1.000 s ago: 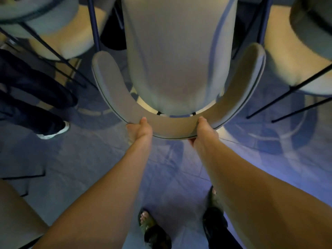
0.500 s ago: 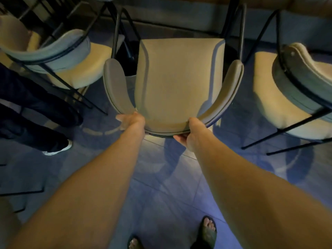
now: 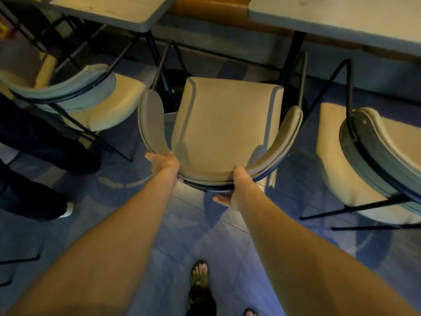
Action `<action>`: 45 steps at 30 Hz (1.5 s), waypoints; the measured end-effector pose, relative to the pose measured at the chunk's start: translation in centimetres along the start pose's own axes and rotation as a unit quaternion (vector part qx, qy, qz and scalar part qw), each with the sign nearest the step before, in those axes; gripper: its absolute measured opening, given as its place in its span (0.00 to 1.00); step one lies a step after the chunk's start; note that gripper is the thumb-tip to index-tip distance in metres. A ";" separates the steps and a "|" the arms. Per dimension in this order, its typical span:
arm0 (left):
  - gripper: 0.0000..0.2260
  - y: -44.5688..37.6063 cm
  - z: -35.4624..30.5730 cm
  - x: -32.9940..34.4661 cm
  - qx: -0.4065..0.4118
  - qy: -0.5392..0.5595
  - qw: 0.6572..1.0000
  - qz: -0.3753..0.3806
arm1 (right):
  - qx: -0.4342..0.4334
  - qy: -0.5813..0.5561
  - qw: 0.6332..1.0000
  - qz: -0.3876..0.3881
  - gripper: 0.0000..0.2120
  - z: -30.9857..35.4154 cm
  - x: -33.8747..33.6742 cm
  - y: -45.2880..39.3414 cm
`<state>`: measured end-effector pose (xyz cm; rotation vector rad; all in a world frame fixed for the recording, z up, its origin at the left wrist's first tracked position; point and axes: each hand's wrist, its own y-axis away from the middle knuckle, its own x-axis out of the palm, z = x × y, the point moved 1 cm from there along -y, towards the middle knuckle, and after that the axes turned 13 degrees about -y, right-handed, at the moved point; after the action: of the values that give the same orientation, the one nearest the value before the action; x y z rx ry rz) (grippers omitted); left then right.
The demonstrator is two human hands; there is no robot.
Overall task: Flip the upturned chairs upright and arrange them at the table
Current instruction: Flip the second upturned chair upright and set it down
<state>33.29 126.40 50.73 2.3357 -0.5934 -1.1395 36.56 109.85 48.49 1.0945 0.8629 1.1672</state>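
Both grips' fingers were hidden under the chair point(image 3: 224, 124) backrest: left hand point(image 3: 164, 161) and right hand point(image 3: 239, 188) clasped its curved rim, chair facing the bench point(image 3: 330, 17).

3 chairs point(image 3: 227, 124), 2 tables point(image 3: 118, 10), 2 hands point(image 3: 165, 161)

beige chair point(image 3: 225, 124), blue floor point(image 3: 205, 236)

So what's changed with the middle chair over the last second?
The middle chair now stands lower and farther from the camera, its seat in full view, between the two tables. The left hand and right hand still grip its curved backrest. The side chairs stay put.
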 end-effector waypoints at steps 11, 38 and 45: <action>0.27 -1.8 -8.2 3.2 -0.028 0.002 0.997 0.072 | -0.006 -0.063 0.998 -0.022 0.25 7.5 3.1 -0.7; 0.21 -3.1 -11.6 5.3 0.029 -0.189 0.981 -0.015 | -0.039 -0.164 0.976 -0.140 0.34 14.9 2.4 -2.0; 0.22 -3.7 -14.7 5.2 0.056 -0.213 0.975 -0.019 | -0.047 -0.163 0.978 -0.121 0.31 16.3 4.0 -2.9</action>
<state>48.74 129.68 53.43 2.2083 -0.7801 -1.6848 53.45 110.28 50.17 1.0344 0.6560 0.7920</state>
